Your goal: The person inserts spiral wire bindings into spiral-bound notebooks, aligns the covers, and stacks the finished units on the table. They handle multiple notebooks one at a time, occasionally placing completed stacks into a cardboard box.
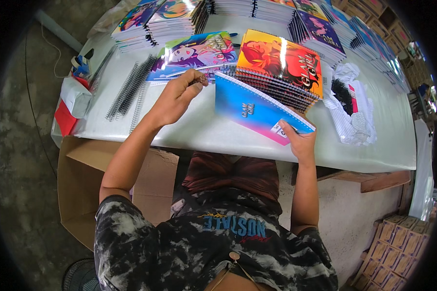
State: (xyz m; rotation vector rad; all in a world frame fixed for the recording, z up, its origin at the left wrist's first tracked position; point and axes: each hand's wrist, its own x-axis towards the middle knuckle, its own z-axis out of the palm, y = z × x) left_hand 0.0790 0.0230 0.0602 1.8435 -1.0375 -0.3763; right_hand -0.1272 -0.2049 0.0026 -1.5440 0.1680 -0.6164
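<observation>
My right hand [301, 139] grips the lower right corner of an unbound notebook [243, 111] with a blue-to-pink cover, thumb on top. A row of punched holes runs along its upper edge, and it is held tilted above the table. Just left of that edge, my left hand [178, 96] is closed in a pinch. Something small and dark shows at its fingertips, too small to make out. Behind the notebook stands a stack of spiral-bound notebooks [277, 58] with orange covers. Beyond my left hand lie colourful illustrated notebooks [189, 53].
Loose black spiral coils [131, 89] lie on the white table [369, 157] at left, beside a silver-and-red wrapped bundle [76, 99]. Crumpled white wrapping [354, 116] with black coils sits right. More notebook stacks [320, 34] line the back. An open cardboard box [85, 189] stands below left.
</observation>
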